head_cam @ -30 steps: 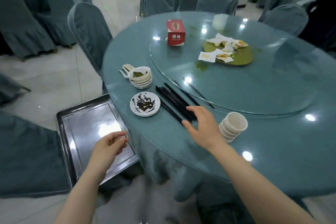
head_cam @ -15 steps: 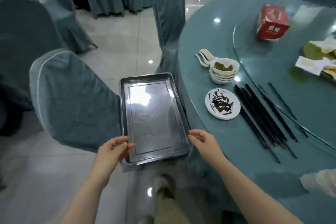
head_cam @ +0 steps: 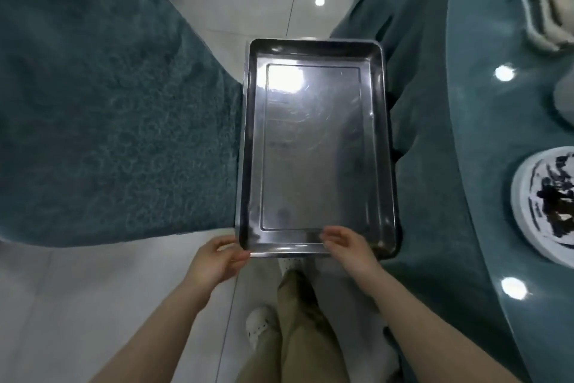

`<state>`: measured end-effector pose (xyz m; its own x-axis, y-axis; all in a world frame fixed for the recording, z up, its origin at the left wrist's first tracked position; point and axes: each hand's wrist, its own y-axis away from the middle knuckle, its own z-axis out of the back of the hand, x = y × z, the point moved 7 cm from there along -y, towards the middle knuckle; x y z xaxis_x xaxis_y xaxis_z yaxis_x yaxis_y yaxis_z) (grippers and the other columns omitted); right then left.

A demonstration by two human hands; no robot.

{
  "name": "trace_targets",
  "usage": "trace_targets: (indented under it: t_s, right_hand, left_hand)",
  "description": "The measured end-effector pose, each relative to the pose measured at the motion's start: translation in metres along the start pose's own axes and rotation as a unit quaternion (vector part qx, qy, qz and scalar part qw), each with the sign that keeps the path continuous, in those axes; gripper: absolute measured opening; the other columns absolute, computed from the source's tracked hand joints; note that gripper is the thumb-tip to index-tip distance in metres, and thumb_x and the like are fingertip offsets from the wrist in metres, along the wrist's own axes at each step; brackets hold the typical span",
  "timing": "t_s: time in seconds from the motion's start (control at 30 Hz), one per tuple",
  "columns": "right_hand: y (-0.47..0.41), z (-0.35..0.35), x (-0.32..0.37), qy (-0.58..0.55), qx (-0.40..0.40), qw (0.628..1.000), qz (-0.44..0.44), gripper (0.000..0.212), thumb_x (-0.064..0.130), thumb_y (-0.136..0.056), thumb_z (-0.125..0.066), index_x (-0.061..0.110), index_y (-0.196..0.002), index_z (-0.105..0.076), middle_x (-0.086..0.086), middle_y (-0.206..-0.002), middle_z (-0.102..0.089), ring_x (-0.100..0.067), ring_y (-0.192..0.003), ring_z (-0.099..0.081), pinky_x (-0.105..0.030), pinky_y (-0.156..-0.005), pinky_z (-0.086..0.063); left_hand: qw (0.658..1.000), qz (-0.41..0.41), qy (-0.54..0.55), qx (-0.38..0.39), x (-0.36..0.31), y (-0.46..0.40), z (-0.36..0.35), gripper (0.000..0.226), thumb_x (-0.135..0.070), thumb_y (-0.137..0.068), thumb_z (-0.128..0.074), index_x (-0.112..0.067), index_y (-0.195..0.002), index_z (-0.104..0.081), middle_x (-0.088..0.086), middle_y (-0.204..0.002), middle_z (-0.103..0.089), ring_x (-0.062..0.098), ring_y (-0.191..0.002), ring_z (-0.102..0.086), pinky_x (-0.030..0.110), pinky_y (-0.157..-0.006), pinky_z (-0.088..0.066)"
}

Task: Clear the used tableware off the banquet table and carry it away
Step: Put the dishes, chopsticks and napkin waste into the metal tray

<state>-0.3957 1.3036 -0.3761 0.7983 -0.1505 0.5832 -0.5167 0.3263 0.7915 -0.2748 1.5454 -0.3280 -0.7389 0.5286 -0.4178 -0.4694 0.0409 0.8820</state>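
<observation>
Shiny flat metal tray (head_cam: pixel 316 146) in the middle, left hand (head_cam: pixel 217 258) and right hand (head_cam: pixel 348 246) holding its near edge, fuzzy chair cover (head_cam: pixel 108 118) at 9 o'clock, smooth round table (head_cam: pixel 484 165) with dirty white plate (head_cam: pixel 528 205) at 3 o'clock

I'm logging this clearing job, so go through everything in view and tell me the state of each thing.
metal tray: empty, level, gripped at its near edge
left hand: grips the tray's near left corner
right hand: fingers curled over the tray's near rim
white plate: dirty with dark sauce, on the table
stacked bowls: blurred, on the table
table: not yet cleared
</observation>
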Motion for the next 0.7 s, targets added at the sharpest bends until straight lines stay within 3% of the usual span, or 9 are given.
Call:
trace_targets:
  t_s: [0.1,0.27,0.33,0.4,0.47,0.53,0.6,0.67,0.7]
  right_hand:
    - [-0.019,-0.009,-0.021,-0.019,0.008,0.999,-0.026,0.023,0.005,-0.091,-0.058,0.026,-0.099,-0.061,0.008,-0.098,-0.067,-0.002,-0.091,-0.062,-0.015,-0.08,-0.049]
    - [-0.034,-0.018,-0.041,-0.041,0.019,0.997,-0.057,0.026,0.003,-0.092,-0.054,0.024,-0.104,-0.063,0.005,-0.101,-0.068,-0.013,-0.099,-0.064,-0.035,-0.096,-0.05]
    - [-0.034,-0.017,-0.042,-0.055,0.021,0.997,-0.058,0.027,0.001,-0.092,-0.053,0.025,-0.102,-0.062,0.002,-0.103,-0.068,-0.017,-0.103,-0.063,-0.04,-0.099,-0.049]
    - [-0.032,-0.012,-0.039,-0.072,0.017,0.996,-0.052,0.026,0.004,-0.093,-0.054,0.028,-0.1,-0.061,0.0,-0.107,-0.068,-0.018,-0.106,-0.062,-0.041,-0.098,-0.049]
    - [-0.026,-0.006,-0.036,-0.059,0.01,0.997,-0.039,0.02,0.011,-0.093,-0.057,0.028,-0.103,-0.061,0.004,-0.109,-0.068,-0.014,-0.105,-0.062,-0.031,-0.092,-0.051]
    - [-0.017,-0.002,-0.031,-0.011,0.014,1.0,-0.007,0.023,0.018,-0.091,-0.062,0.027,-0.112,-0.06,0.014,-0.107,-0.065,-0.004,-0.101,-0.06,-0.014,-0.078,-0.049]
    - [-0.006,-0.001,-0.024,0.045,0.02,0.998,0.028,0.036,0.023,-0.086,-0.068,0.027,-0.12,-0.057,0.02,-0.107,-0.059,0.001,-0.101,-0.057,-0.009,-0.073,-0.046]
    - [0.004,0.004,-0.014,0.175,-0.003,0.981,0.083,0.045,0.025,-0.082,-0.072,0.027,-0.124,-0.056,0.016,-0.115,-0.056,-0.005,-0.109,-0.052,-0.015,-0.085,-0.045]
    - [0.009,0.005,-0.007,0.275,-0.023,0.954,0.12,0.046,0.026,-0.081,-0.072,0.026,-0.125,-0.056,0.012,-0.121,-0.053,-0.01,-0.115,-0.046,-0.022,-0.094,-0.043]
  left_hand:
    - [0.997,0.039,-0.058,-0.029,0.024,-0.034,-0.005,0.045,-0.01,-0.089,-0.062,-0.009,-0.132,-0.049,0.013,-0.096,-0.066,0.022,-0.082,-0.063,0.028,-0.069,-0.047]
    - [0.995,0.085,-0.057,-0.013,0.044,-0.072,-0.019,0.061,-0.018,-0.094,-0.057,-0.017,-0.148,-0.03,0.013,-0.115,-0.055,0.024,-0.096,-0.054,0.036,-0.084,-0.044]
    - [0.993,0.108,-0.041,0.008,0.048,-0.079,-0.023,0.05,-0.019,-0.095,-0.056,-0.018,-0.142,-0.039,0.013,-0.12,-0.055,0.026,-0.103,-0.052,0.041,-0.089,-0.043]
    - [0.993,0.115,0.001,0.013,0.047,-0.082,-0.022,0.033,-0.017,-0.096,-0.055,-0.01,-0.128,-0.051,0.014,-0.107,-0.06,0.027,-0.099,-0.057,0.04,-0.086,-0.045]
    - [0.995,0.096,0.003,0.009,0.042,-0.078,-0.019,0.022,-0.017,-0.096,-0.056,-0.004,-0.114,-0.056,0.015,-0.096,-0.061,0.028,-0.091,-0.06,0.04,-0.084,-0.048]
    - [0.996,0.041,-0.08,-0.008,0.029,-0.069,-0.015,0.017,-0.018,-0.092,-0.06,-0.004,-0.101,-0.056,0.017,-0.092,-0.06,0.027,-0.083,-0.06,0.044,-0.083,-0.052]
    - [0.987,-0.024,-0.154,-0.035,0.013,-0.056,-0.014,0.015,-0.018,-0.087,-0.065,-0.005,-0.093,-0.057,0.014,-0.086,-0.06,0.028,-0.079,-0.061,0.047,-0.084,-0.055]
    - [0.98,-0.079,-0.172,-0.055,-0.005,-0.039,-0.012,0.01,-0.018,-0.085,-0.064,-0.01,-0.09,-0.06,0.01,-0.085,-0.063,0.027,-0.081,-0.063,0.048,-0.084,-0.055]
    - [0.98,-0.1,-0.164,-0.057,-0.014,-0.031,-0.011,0.006,-0.017,-0.085,-0.063,-0.013,-0.089,-0.061,0.008,-0.086,-0.065,0.026,-0.082,-0.064,0.048,-0.083,-0.055]
